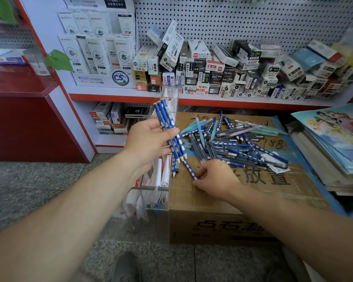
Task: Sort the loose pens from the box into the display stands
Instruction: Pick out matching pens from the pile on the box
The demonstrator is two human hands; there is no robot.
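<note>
L hand (149,139) fingers wrap blue pen bundle (167,127); R hand (217,178) fingers pinch single pen (189,166). Risk: adding it loosens bundle, pens drop to floor (39,180).

A brown cardboard box (253,186) sits on the grey floor (29,190). Lots of pens (232,143) lie on top of the box. A clear stand (151,192) is just left of the box and a pile of books (334,159) is to its right. Behind the box, a shelf (212,99) holds small packs (212,74).
</note>
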